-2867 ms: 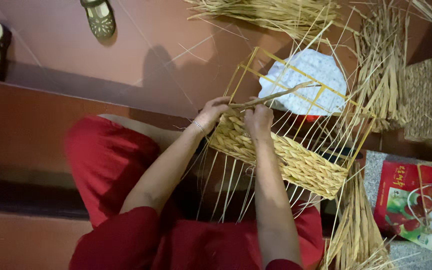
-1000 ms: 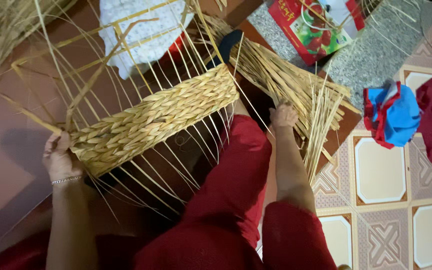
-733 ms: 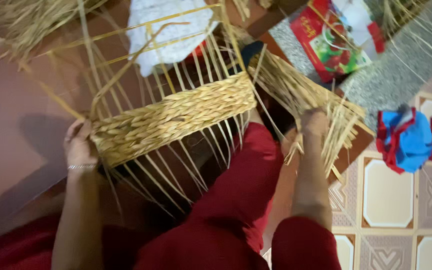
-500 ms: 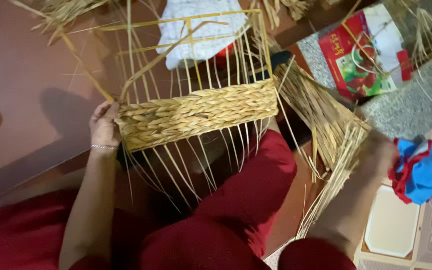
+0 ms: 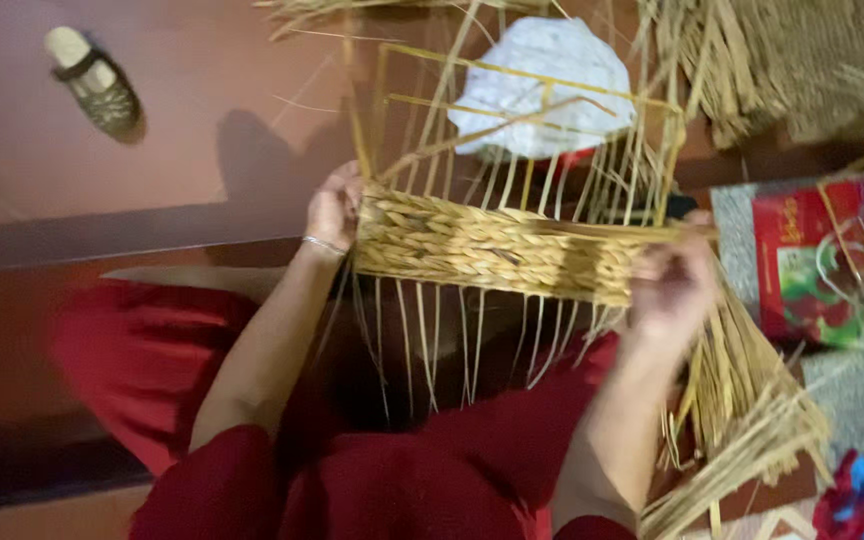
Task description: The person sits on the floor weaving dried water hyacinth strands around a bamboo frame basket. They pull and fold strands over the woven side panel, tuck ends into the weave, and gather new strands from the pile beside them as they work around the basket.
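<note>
Left hand (image 5: pixel 335 205) grip clamped on woven straw basket (image 5: pixel 492 245) end, right hand (image 5: pixel 670 285) grip pinching straw strands (image 5: pixel 742 400) beside its other end, sandal (image 5: pixel 92 82) on floor

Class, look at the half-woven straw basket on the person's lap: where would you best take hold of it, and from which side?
Grip the woven band at its two short ends, coming in from left and right, as the left hand and right hand do. The band looks dense and firm; the loose upright stakes above and below would likely bend.
</note>
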Demonstrator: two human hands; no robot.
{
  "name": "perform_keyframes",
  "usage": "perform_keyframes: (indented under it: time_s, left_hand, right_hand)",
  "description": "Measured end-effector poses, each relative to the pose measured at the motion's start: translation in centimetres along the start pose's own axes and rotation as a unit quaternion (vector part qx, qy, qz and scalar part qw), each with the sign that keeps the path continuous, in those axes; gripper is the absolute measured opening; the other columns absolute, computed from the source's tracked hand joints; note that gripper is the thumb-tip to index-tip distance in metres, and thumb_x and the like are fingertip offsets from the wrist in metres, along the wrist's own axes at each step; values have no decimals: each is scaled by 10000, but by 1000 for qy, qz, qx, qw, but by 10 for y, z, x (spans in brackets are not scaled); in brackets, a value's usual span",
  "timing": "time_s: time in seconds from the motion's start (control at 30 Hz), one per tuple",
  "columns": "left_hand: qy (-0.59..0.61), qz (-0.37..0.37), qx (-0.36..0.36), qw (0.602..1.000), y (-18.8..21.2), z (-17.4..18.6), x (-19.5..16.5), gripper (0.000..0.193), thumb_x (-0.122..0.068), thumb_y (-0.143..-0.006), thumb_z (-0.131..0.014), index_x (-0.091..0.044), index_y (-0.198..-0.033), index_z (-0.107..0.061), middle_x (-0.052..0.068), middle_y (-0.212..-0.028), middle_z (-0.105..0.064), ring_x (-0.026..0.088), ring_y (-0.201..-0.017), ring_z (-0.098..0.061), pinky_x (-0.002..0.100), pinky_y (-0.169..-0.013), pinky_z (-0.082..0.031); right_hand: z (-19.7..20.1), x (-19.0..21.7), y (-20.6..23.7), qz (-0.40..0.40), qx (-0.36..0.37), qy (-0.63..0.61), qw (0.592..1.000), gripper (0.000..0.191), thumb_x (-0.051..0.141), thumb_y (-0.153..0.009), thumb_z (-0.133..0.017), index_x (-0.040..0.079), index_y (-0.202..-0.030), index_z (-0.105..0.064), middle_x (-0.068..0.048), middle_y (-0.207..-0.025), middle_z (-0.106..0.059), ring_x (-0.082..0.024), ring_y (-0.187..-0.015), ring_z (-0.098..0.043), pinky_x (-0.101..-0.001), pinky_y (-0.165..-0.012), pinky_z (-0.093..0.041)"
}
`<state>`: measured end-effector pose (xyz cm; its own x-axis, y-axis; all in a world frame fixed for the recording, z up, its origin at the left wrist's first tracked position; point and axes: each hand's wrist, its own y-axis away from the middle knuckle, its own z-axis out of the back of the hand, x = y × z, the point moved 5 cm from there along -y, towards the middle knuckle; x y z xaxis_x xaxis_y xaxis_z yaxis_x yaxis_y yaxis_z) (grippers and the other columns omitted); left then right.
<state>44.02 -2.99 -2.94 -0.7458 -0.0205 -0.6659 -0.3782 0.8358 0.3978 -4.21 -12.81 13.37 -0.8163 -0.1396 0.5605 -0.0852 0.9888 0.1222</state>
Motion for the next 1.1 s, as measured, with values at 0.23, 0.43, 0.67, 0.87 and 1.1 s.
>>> perform_keyframes:
  time_s: [0.23, 0.43, 0.67, 0.87, 1.1]
  left_hand:
    - [-41, 10, -30, 999, -11, 3, -6, 274, -156, -987, -621, -42, -1225, -692, 61, -1001, -739, 128, -799, -622, 260, -738, -525]
    - [62, 30, -13, 998, -16, -6, -7, 259, -144, -969, -661, -2, -1186, -658, 100, -1009, -720, 211, -915, -679, 345, -824, -577]
    - [80, 108, -18, 991, -11, -11, -4, 282, -202, -956, -651, 3, -1146, -687, 127, -1053, -719, 230, -971, -688, 396, -877, -593]
    - [140, 169, 12, 975, -11, -12, 5, 322, -348, -1007, -626, -42, -1091, -682, 104, -987, -691, 241, -890, -658, 422, -819, -574]
    - [85, 49, -87, 991, -17, 9, -15, 153, -153, -962, -640, -66, -1088, -645, 86, -944, -708, 179, -756, -672, 323, -700, -576]
  right_hand:
    - [-132, -133, -28, 109, 32, 218, 969, 106, -2, -1001, -681, 15, -1086, -620, -91, -903, -688, -221, -768, -720, -349, -708, -640]
    - [-179, -170, -40, 173, 120, 377, 902, 123, -45, -1006, -692, 0, -1091, -614, -94, -938, -704, -173, -795, -713, -327, -763, -639]
    - [-238, -198, -35, 221, 214, 572, 761, 94, -77, -1029, -694, -49, -1081, -621, -101, -954, -711, -148, -839, -700, -287, -769, -607]
    - [-252, -230, -54, 71, 250, 548, 795, 111, -45, -982, -687, -31, -1057, -606, -94, -940, -719, -139, -807, -746, -279, -704, -657]
    - [-194, -268, -67, -116, 125, 439, 882, 126, -4, -915, -714, 10, -1013, -635, -148, -977, -752, -165, -734, -732, -275, -616, -600]
